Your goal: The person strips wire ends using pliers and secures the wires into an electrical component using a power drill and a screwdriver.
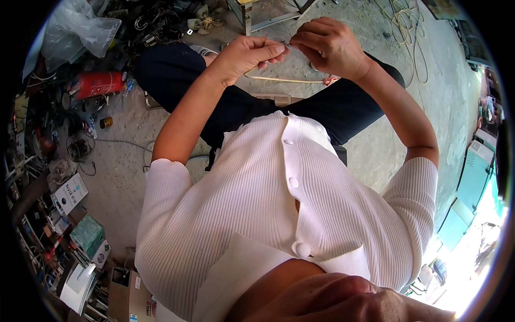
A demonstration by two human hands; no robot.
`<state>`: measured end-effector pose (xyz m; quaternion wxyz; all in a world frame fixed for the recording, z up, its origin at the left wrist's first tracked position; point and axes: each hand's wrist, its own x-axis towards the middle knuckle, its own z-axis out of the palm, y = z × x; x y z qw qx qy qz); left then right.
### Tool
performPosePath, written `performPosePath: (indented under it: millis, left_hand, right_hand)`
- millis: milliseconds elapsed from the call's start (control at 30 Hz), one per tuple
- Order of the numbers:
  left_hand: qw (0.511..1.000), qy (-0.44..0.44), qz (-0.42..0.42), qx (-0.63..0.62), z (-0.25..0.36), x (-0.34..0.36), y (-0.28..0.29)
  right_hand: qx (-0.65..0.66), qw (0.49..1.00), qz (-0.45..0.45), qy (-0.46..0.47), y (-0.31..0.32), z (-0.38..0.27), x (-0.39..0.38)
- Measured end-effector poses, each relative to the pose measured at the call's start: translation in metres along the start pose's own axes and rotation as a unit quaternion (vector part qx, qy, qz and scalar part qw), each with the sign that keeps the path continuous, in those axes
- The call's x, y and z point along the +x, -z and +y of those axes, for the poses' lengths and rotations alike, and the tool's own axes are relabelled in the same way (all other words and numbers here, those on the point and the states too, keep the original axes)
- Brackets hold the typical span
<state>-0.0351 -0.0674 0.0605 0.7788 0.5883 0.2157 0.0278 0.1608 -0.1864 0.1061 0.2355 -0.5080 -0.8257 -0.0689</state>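
My left hand (251,56) is closed, thumb pressed against the fingers. A thin beige cable (289,81) comes out from under it, bends and runs across to the right. That cable ends in a reddish bunch (330,80) below my right hand (332,48). The right fingers are pinched together, close to the left fingertips. Between the two sets of fingertips shows a small dark piece (285,44), too small to name. Both hands are held up over my spread knees.
A red cylinder (100,84), a clear plastic bag (83,32) and dark machine parts crowd the left floor. A fan wheel (205,20) lies ahead, beside a metal-legged stand (245,19). A coiled pale hose (406,27) lies at far right. Boxes (70,192) stand lower left.
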Motion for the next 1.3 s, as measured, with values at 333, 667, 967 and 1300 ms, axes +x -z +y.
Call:
performPosePath:
  millis: [333,667,967,1300]
  left_hand:
    - [0.947,-0.199,0.124,0.22,-0.008,0.001,-0.011]
    - [0.946,-0.169,0.146,0.233,-0.009,-0.002,-0.003]
    - [0.972,-0.097,0.108,0.185,0.005,-0.005,-0.01]
    - [0.997,0.049,0.012,0.06,0.001,0.006,0.003]
  right_hand:
    - [0.094,0.983,-0.04,-0.151,-0.01,-0.005,-0.007]
    - [0.174,0.957,-0.04,-0.229,-0.015,0.004,-0.012]
    - [0.033,0.997,0.048,-0.053,-0.016,-0.002,-0.008]
    - [0.002,0.996,0.028,0.09,-0.003,0.007,-0.013]
